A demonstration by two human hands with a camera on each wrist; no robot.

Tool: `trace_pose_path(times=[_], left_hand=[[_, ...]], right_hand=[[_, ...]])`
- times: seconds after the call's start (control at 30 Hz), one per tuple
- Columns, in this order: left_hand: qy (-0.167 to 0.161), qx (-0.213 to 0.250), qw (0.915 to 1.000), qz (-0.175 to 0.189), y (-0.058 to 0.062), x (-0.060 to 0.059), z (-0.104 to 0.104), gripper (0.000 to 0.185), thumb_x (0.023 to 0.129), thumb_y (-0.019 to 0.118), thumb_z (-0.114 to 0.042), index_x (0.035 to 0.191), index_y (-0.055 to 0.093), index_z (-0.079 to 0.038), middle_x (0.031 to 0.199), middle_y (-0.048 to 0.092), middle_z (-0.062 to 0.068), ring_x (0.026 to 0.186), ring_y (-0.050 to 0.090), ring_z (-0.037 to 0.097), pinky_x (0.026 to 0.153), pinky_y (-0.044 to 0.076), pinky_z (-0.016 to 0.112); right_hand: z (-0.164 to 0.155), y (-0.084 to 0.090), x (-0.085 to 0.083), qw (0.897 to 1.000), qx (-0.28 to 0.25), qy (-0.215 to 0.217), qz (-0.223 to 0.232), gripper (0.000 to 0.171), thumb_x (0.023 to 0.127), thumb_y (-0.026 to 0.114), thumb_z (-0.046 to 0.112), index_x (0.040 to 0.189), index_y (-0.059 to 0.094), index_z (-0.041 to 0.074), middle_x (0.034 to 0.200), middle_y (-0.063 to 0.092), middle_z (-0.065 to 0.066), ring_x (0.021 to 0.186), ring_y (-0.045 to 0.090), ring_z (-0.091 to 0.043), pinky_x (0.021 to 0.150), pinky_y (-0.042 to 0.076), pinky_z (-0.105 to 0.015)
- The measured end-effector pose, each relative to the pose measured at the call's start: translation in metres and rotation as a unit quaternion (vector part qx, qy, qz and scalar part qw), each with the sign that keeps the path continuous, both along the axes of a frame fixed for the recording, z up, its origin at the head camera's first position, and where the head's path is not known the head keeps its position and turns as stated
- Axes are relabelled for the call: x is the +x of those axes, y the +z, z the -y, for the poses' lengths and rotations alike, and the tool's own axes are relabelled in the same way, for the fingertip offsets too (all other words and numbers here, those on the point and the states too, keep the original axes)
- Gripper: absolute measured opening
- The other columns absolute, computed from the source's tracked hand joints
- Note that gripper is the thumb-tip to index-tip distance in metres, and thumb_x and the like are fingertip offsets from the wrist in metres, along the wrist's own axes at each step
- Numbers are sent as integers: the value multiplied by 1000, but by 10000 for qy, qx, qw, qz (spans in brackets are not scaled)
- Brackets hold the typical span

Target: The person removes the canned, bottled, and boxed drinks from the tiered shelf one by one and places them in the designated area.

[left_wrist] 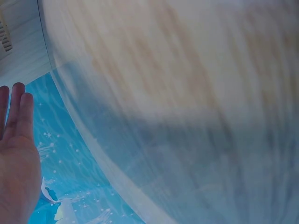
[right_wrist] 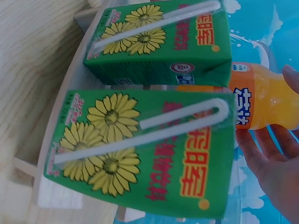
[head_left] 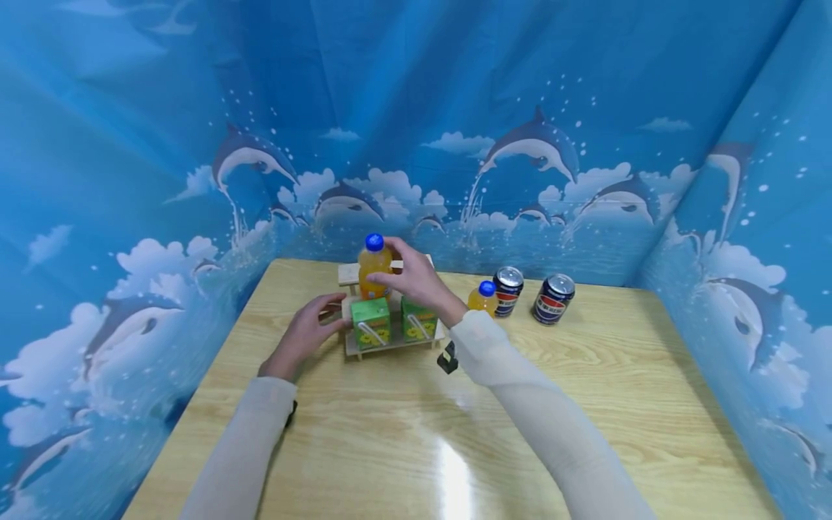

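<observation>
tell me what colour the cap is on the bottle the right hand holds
Blue, on the orange bottle; the head view shows it best.

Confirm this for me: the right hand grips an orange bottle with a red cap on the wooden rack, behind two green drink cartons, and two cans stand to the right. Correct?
Not quite: the cap of the orange bottle is blue, not red, as the head view shows. The rest holds: the right hand grips it on the wooden rack, behind the two green cartons, with two cans to the right.

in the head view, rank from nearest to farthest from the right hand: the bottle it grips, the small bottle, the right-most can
1. Bottle it grips, in the right hand, on the rack.
2. Small bottle, just right of the wrist.
3. Right-most can, farthest right on the table.
</observation>
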State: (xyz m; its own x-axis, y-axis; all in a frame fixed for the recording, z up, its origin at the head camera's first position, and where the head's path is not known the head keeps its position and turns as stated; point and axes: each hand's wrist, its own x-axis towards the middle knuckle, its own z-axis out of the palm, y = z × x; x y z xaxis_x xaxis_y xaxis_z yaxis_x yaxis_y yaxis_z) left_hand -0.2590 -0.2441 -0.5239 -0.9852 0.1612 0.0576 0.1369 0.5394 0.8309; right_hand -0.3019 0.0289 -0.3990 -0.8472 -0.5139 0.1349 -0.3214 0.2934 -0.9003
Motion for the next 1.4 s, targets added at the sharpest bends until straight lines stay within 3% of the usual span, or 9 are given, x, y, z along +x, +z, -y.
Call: trace_pose_path(times=[0.3, 0.6, 1.4], left_hand=[[61, 60, 9998, 189, 2, 1, -2, 67, 103, 78, -33, 162, 51, -15, 162, 54, 13, 147, 56, 37, 124, 49, 56], [52, 115, 9998, 179, 1, 0, -3, 65, 104, 78, -28, 161, 52, -14, 161, 55, 13, 147, 56, 37, 124, 49, 56], [95, 120, 9998, 161, 0, 0, -3, 68, 103, 79, -29, 162, 51, -11, 161, 54, 16, 146, 56, 39, 124, 49, 56]], right_hand=[[-14, 11, -4, 9995, -174, -240, -146, 64, 105, 78, 26, 160, 49, 15, 153, 61, -11, 140, 61, -34, 117, 57, -53], [-30, 26, -3, 9979, -439, -473, 56, 67, 104, 78, 26, 163, 47, 15, 151, 59, -13, 138, 64, -37, 113, 60, -53], [-81, 36, 0, 9944, -436, -962, 91, 72, 103, 80, 34, 165, 45, 19, 155, 59, -10, 142, 58, -33, 117, 56, -56]])
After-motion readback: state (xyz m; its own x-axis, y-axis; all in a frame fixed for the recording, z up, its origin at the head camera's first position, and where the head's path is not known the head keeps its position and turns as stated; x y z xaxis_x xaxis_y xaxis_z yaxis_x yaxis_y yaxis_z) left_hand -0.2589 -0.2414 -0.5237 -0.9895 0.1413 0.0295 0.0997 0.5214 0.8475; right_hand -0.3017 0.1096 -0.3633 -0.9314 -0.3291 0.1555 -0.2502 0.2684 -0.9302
